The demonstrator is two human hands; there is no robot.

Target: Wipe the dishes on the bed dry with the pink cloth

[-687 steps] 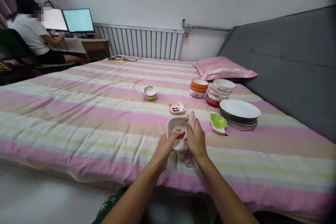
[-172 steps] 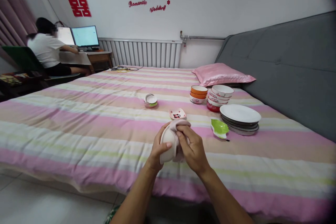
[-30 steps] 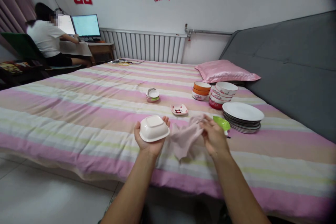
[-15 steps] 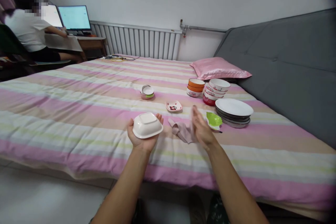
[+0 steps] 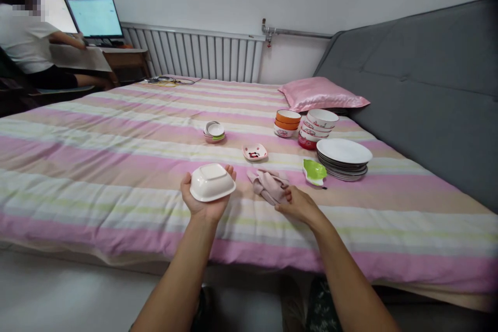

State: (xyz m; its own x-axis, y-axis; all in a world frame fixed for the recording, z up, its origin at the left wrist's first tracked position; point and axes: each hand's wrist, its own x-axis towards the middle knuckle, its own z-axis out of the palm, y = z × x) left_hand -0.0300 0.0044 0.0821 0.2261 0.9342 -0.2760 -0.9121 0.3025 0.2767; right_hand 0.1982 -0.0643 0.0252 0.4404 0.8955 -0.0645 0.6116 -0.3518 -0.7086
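My left hand [image 5: 208, 210] holds a white bowl [image 5: 212, 182] upside down, its base facing up and the palm beneath it. To the right, my right hand [image 5: 299, 205] has its fingers closed on the edge of a crumpled pinkish-grey cloth [image 5: 268, 185], which lies on the bed. A small square dish with a cartoon print [image 5: 254, 152] sits just beyond the cloth. Right of the cloth is a green leaf-shaped dish [image 5: 315, 172].
On the striped bed [image 5: 116, 166] stand a plate stack [image 5: 344, 151], patterned bowls [image 5: 321, 119], orange bowls [image 5: 288, 117] and small stacked dishes [image 5: 215, 130]. Behind them lie a pink pillow [image 5: 322, 93] and cables [image 5: 171, 81]. A person [image 5: 27, 36] sits at a desk with monitors on the left.
My right hand has come down to the cloth and taken hold of its edge, bunching it up. My left hand still holds the upturned bowl. The view has shifted slightly.
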